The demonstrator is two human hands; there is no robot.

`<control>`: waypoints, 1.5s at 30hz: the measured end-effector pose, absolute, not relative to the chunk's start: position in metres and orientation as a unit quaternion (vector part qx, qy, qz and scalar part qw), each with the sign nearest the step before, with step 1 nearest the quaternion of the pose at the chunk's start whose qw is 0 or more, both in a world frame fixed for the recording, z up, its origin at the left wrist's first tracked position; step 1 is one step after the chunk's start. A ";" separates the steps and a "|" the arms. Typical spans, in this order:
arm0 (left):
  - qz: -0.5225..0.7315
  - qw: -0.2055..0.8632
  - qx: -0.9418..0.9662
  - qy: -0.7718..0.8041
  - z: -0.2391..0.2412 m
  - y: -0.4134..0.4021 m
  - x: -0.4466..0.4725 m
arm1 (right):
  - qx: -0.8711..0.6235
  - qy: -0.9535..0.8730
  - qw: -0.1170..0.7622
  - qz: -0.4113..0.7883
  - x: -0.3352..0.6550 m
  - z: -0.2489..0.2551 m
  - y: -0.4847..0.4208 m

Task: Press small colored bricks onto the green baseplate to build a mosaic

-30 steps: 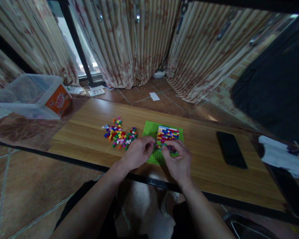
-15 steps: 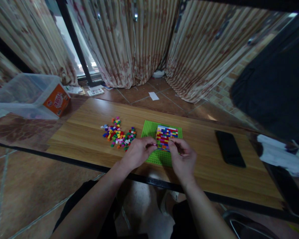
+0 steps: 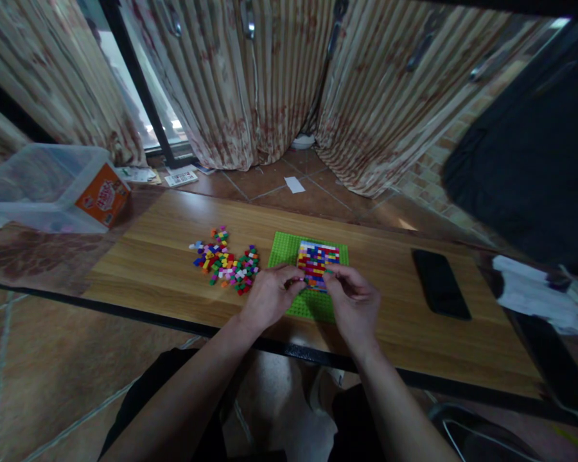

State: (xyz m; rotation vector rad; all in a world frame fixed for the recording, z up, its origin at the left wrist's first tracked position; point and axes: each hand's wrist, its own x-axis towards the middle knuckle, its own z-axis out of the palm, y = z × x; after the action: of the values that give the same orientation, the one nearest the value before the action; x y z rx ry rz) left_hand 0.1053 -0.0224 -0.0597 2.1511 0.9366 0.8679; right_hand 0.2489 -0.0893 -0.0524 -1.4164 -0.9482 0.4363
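While the whole scene has slid a little to the left since the frame half a second back, the layout on the wooden table (image 3: 395,308) is unchanged. At far left a clear plastic tub (image 3: 38,186) with an orange label sits beyond the table's corner, lower-left of where it showed before. Right of it, on the wood, lies the loose pile of small coloured bricks (image 3: 225,261), spread as before and untouched.

Next comes the left hand (image 3: 268,298), curled, thumb and forefinger pinched together at the near-left corner of the brick patch; whether a brick sits between the fingertips is too small to tell. It has barely shifted from its earlier place. Under and between the hands lies the green baseplate (image 3: 282,250), flat on the table, with the patch of coloured bricks (image 3: 318,260) pressed onto its far-right part in rows of red, yellow, blue and white.

The right hand (image 3: 354,305) has drawn closer to the left one than a second ago, its fingertips pinched at the near edge of the patch, almost touching the left fingers; what it grips is also not clear.

Well to the right a black phone (image 3: 440,284) lies face-down-dark on the wood, and past the table's end sits white crumpled cloth (image 3: 534,292).
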 end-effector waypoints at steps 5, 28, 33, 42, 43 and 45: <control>0.307 0.294 0.828 0.367 -0.058 -0.024 0.106 | -0.624 -0.417 0.633 0.192 0.250 -0.054 -0.089; 0.343 0.135 0.859 0.354 -0.078 -0.036 0.105 | -0.636 -0.480 0.588 0.135 0.253 -0.052 -0.089; 0.342 0.101 0.870 0.342 -0.080 -0.037 0.107 | -0.635 -0.498 0.580 0.110 0.254 -0.057 -0.086; 0.350 0.174 0.847 0.360 -0.078 -0.036 0.109 | -0.643 -0.493 0.574 0.122 0.255 -0.069 -0.083; 0.357 0.204 0.838 0.359 -0.077 -0.037 0.108 | -0.642 -0.495 0.572 0.124 0.255 -0.070 -0.084; 0.372 0.269 0.813 0.358 -0.074 -0.037 0.106 | -0.642 -0.501 0.566 0.128 0.253 -0.071 -0.084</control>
State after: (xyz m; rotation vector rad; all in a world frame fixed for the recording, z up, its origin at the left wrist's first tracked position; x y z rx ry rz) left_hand 0.1057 -0.0370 -0.0743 2.1922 0.9658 1.0020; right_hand 0.2528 -0.0840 -0.0710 -1.5093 -1.1789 0.3013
